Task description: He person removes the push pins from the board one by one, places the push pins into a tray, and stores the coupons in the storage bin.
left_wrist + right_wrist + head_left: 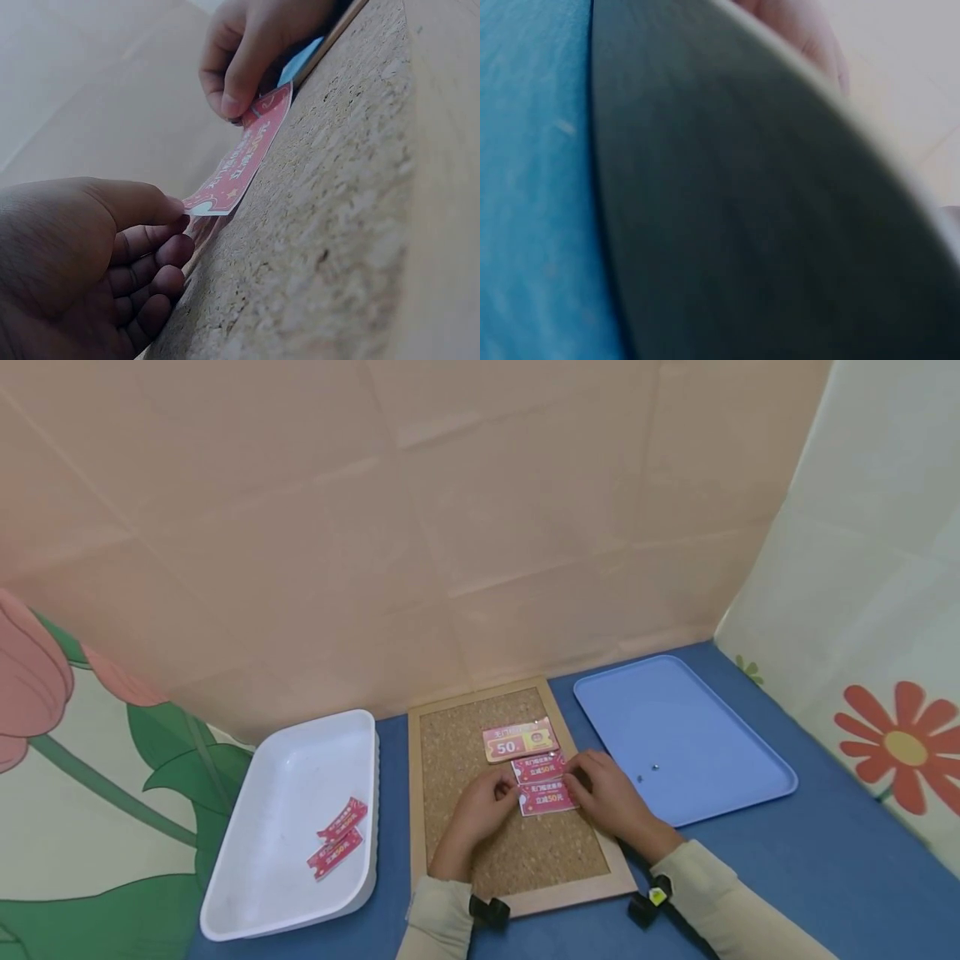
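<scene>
While the left hand (pixel 478 810) pinches a pink rectangular paper coupon (pixel 546 798) by its nine-o'clock end, right hand (pixel 615 797) gripping its three-o'clock end, wood-framed brown cork board (pixel 532 862) beneath

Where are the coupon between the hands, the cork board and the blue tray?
Coupon (pixel 248 155): left wrist view, middle of its printed face.
Cork board (pixel 517 864): head view, bare cork in its nearer half.
Blue tray (pixel 684 735): head view, bare middle of its flat surface.
</scene>
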`<action>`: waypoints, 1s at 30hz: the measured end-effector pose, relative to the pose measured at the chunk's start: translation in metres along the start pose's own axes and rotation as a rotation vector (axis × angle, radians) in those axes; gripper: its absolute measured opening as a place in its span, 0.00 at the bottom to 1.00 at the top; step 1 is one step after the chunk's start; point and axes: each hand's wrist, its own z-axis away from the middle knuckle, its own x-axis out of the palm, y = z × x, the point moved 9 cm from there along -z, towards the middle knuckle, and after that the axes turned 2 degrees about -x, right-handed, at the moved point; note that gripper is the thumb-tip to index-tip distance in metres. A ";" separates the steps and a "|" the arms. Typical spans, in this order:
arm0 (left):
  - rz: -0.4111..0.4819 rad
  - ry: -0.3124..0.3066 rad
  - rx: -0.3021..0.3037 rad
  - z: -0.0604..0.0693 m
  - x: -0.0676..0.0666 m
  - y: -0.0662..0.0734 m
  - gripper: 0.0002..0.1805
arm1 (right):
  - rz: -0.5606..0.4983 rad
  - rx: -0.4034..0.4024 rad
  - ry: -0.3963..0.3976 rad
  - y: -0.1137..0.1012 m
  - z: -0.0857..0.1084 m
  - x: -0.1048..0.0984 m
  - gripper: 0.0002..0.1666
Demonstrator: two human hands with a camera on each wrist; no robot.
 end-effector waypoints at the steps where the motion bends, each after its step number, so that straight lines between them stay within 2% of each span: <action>1: 0.001 -0.001 -0.001 0.000 0.000 0.000 0.05 | -0.001 0.003 0.002 0.000 0.000 0.000 0.04; 10: 0.016 -0.007 -0.031 0.002 -0.003 0.000 0.06 | -0.016 0.002 0.039 -0.002 0.000 -0.003 0.05; 16: 0.041 -0.003 -0.036 0.002 -0.007 -0.001 0.05 | -0.041 -0.024 0.096 -0.006 0.000 -0.010 0.04; 24: 0.044 0.024 -0.040 0.003 -0.014 0.004 0.05 | -0.068 -0.063 0.171 -0.007 0.001 -0.020 0.04; 30: 0.055 0.037 -0.046 0.002 -0.020 -0.001 0.07 | -0.069 -0.075 0.201 -0.008 0.001 -0.024 0.04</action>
